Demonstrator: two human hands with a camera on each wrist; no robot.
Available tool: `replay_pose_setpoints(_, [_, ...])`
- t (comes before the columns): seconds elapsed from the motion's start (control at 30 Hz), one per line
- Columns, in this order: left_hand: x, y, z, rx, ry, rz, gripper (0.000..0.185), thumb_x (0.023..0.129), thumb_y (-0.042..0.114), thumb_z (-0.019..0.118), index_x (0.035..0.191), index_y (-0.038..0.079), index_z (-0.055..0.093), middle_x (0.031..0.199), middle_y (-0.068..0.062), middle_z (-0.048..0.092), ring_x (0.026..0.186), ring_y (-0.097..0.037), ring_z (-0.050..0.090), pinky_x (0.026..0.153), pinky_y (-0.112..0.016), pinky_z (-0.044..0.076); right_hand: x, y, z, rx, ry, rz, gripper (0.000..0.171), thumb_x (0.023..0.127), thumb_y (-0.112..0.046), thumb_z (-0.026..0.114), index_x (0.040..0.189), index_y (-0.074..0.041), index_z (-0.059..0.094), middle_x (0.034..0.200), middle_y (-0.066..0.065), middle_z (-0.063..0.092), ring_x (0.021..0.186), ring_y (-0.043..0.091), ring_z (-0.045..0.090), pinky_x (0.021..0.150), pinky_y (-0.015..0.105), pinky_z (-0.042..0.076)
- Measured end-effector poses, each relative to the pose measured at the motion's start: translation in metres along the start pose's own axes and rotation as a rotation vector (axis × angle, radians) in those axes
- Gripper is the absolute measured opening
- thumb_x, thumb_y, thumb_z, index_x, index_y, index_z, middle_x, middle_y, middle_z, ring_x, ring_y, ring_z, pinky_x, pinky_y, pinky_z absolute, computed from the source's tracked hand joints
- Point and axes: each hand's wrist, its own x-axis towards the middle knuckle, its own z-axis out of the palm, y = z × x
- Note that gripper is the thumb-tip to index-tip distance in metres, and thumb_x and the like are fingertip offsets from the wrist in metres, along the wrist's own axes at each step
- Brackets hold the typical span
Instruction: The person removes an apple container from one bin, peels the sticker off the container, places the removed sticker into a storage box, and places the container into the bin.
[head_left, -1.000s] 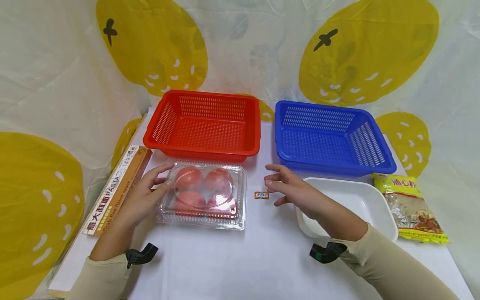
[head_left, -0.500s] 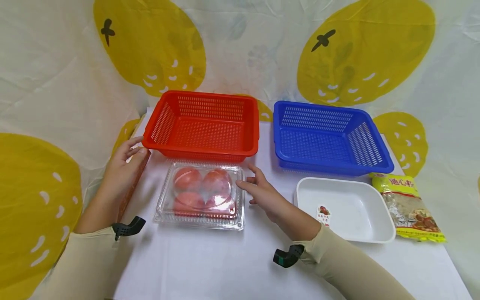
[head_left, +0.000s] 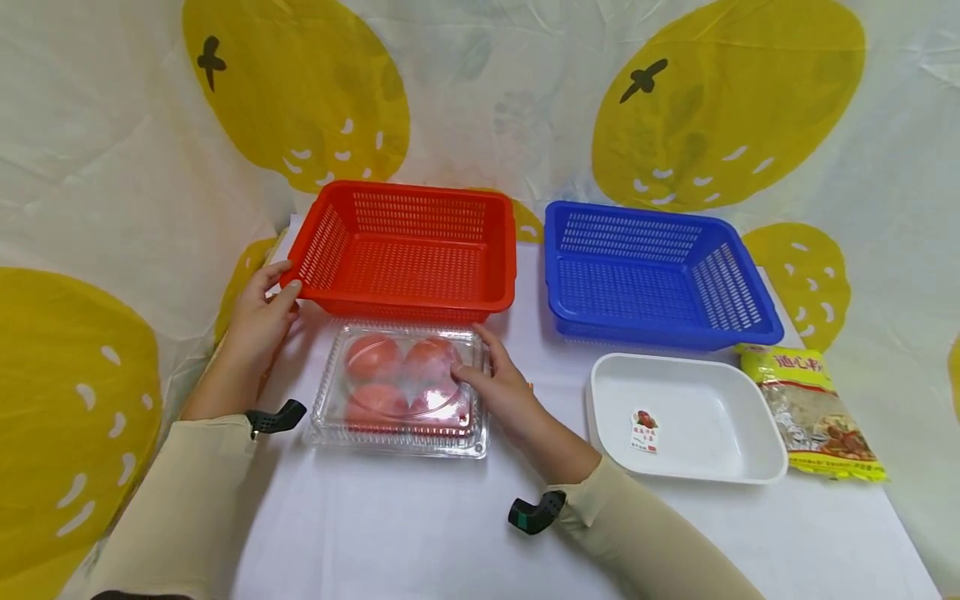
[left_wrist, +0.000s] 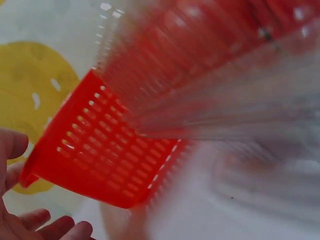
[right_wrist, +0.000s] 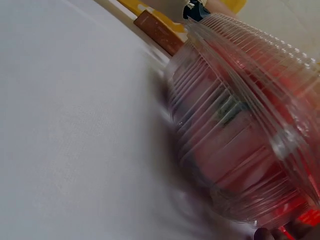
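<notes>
A clear plastic clamshell box with several red tomatoes inside sits on the table before the red basket. At its right side, my right hand holds it, thumb over the lid and fingers along the edge. In the right wrist view, only dark fingertips show by the box's lower corner. My left hand is at the basket's front left corner, thumb and fingers spread around the rim. Under that hand and forearm, a brown pasta box is mostly hidden.
To the right of the red basket stands a blue basket. In front of it is a white tray with a small label sticker inside. A yellow pasta bag lies at the far right. A patterned curtain hangs behind.
My right hand has moved left from beside the small orange packet onto the clamshell. My left hand left the clamshell's left side, passed over the pasta box and came to the red basket's corner.
</notes>
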Motion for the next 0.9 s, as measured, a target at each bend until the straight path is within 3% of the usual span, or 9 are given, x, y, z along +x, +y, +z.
replay_pose_setpoints(0.17, [0.005, -0.002, 0.004, 0.032, 0.028, 0.011, 0.056, 0.111, 0.033, 0.058, 0.164, 0.026, 0.042, 0.164, -0.011, 0.039, 0.113, -0.021, 0.058, 0.088, -0.017, 0.056, 0.002, 0.003, 0.003, -0.018, 0.015, -0.021, 0.083, 0.093, -0.028, 0.080, 0.165, -0.032, 0.039, 0.172, 0.014, 0.031, 0.159, 0.037, 0.025, 0.127, 0.063, 0.019])
replay_pose_setpoints(0.37, [0.008, -0.008, 0.001, -0.080, -0.004, 0.028, 0.054, 0.112, 0.023, 0.057, 0.164, 0.020, 0.044, 0.137, -0.005, 0.047, 0.109, -0.019, 0.062, 0.086, -0.017, 0.057, 0.003, 0.004, 0.004, -0.027, -0.013, -0.025, 0.082, 0.092, -0.023, 0.078, 0.164, -0.031, 0.040, 0.169, 0.013, 0.035, 0.156, 0.035, 0.030, 0.126, 0.061, 0.021])
replay_pose_setpoints(0.47, [0.008, -0.010, 0.000, -0.050, -0.028, 0.029, 0.055, 0.113, 0.025, 0.055, 0.165, 0.021, 0.041, 0.130, 0.002, 0.047, 0.108, -0.016, 0.062, 0.085, -0.015, 0.056, 0.003, 0.003, 0.004, -0.012, -0.034, -0.030, 0.080, 0.093, -0.020, 0.076, 0.164, -0.030, 0.038, 0.170, 0.010, 0.034, 0.155, 0.033, 0.030, 0.126, 0.059, 0.021])
replay_pose_setpoints(0.57, [0.009, -0.011, 0.000, -0.012, -0.055, 0.029, 0.057, 0.113, 0.028, 0.053, 0.167, 0.023, 0.037, 0.132, 0.002, 0.047, 0.109, -0.015, 0.062, 0.086, -0.016, 0.055, 0.000, 0.002, 0.002, 0.037, -0.068, -0.021, 0.079, 0.096, -0.015, 0.073, 0.164, -0.031, 0.036, 0.167, 0.010, 0.034, 0.149, 0.033, 0.038, 0.121, 0.054, 0.034])
replay_pose_setpoints(0.7, [0.009, -0.009, 0.001, 0.024, -0.085, 0.016, 0.059, 0.114, 0.034, 0.051, 0.169, 0.026, 0.033, 0.142, -0.005, 0.045, 0.116, -0.017, 0.061, 0.090, -0.019, 0.056, -0.005, -0.002, -0.001, 0.110, -0.112, -0.002, 0.079, 0.097, -0.007, 0.068, 0.163, -0.034, 0.034, 0.160, 0.012, 0.037, 0.129, 0.033, 0.054, 0.097, 0.042, 0.056])
replay_pose_setpoints(0.77, [0.009, -0.008, 0.001, 0.030, -0.090, 0.005, 0.059, 0.114, 0.036, 0.051, 0.169, 0.028, 0.032, 0.147, -0.007, 0.044, 0.120, -0.021, 0.059, 0.092, -0.021, 0.056, -0.008, -0.004, -0.002, 0.138, -0.123, -0.002, 0.079, 0.097, -0.004, 0.065, 0.163, -0.034, 0.034, 0.160, 0.013, 0.037, 0.123, 0.033, 0.058, 0.089, 0.039, 0.059])
replay_pose_setpoints(0.9, [0.009, -0.008, 0.001, 0.055, -0.092, -0.003, 0.060, 0.114, 0.038, 0.051, 0.169, 0.030, 0.031, 0.146, -0.007, 0.043, 0.120, -0.023, 0.058, 0.091, -0.021, 0.056, -0.010, -0.005, -0.004, 0.173, -0.105, -0.002, 0.077, 0.095, -0.001, 0.063, 0.162, -0.031, 0.038, 0.164, 0.012, 0.032, 0.118, 0.029, 0.059, 0.084, 0.034, 0.059])
